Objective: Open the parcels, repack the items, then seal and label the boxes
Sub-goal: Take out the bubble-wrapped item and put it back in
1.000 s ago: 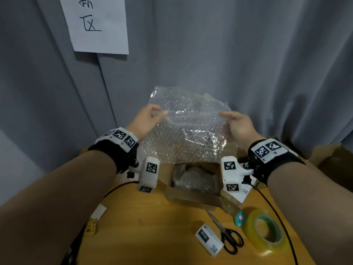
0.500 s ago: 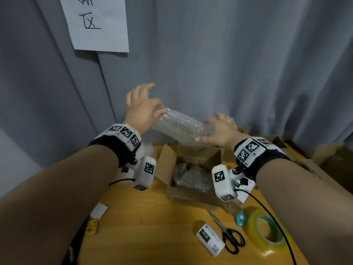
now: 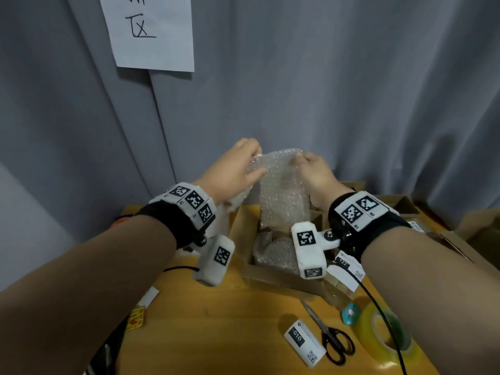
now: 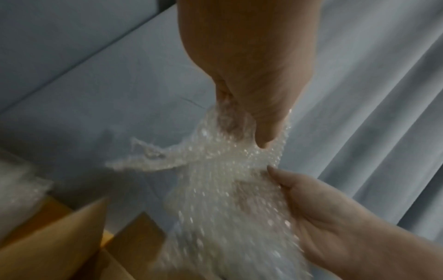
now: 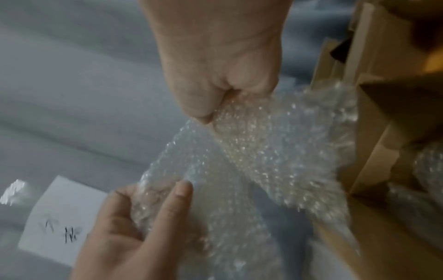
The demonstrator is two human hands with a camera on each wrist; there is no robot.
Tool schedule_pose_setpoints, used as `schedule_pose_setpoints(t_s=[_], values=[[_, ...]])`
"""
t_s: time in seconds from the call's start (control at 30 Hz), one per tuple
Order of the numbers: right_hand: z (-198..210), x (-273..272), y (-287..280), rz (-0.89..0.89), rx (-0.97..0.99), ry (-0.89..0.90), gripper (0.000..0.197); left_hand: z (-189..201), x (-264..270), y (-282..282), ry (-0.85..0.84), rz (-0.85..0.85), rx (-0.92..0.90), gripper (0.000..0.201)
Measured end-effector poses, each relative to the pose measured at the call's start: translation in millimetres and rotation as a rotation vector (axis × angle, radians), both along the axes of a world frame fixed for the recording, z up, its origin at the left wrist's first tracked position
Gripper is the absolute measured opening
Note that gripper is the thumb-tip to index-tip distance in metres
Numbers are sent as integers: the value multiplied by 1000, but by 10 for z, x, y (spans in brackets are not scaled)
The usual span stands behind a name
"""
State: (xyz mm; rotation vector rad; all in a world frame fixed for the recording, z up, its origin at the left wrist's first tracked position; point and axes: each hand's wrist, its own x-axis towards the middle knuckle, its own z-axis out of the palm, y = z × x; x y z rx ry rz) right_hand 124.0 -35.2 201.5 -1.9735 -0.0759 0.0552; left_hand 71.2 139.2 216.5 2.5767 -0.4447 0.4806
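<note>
A folded sheet of clear bubble wrap (image 3: 281,190) hangs upright above the open cardboard box (image 3: 270,277) on the wooden table. My left hand (image 3: 253,163) pinches its upper left corner and my right hand (image 3: 300,161) pinches its upper right corner, close together. In the left wrist view my thumb presses the bubble wrap (image 4: 227,189) against my fingers. The right wrist view shows the bubble wrap (image 5: 263,151) gripped between thumb and curled fingers. Another bubble-wrapped bundle (image 3: 273,253) lies inside the box, partly hidden by the wrist camera.
Near the table's front right lie black scissors (image 3: 330,339), a roll of clear tape (image 3: 384,336), a white "010" label (image 3: 304,342) and a small teal object (image 3: 350,312). More cardboard boxes (image 3: 400,207) stand at the right. A grey curtain with a paper sign (image 3: 151,31) hangs behind.
The sheet, spread wide a second ago, was folded over; my hands have come closer together and now hold it as a narrow strip hanging down.
</note>
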Motion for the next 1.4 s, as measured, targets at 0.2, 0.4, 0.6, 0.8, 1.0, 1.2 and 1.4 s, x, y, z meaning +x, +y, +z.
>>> schedule_pose_setpoints(t_s=[0.2,0.4,0.6,0.8,1.0,1.2,1.4], values=[[108,-173,89,191,655,472,66,-145,-65,-298,217,-91,-39,28],[-272,-107,23,-44,486,205,33,-434,8,-208,374,-35,-392,17],[-1050,-150,-140,-262,652,356,18,-1195,17,-86,439,53,110,23],[-1600,-229,-174,-245,132,356,28,-1715,-144,-1,630,-39,479,39],[-1789,-108,-372,-108,-393,423,30,-1675,-101,-99,393,-11,609,86],[-1735,-91,-313,81,-633,447,34,-1670,-33,-229,312,-99,915,131],[-1760,-113,-316,-9,-661,313,39,-1652,-45,-263,250,-76,936,140]])
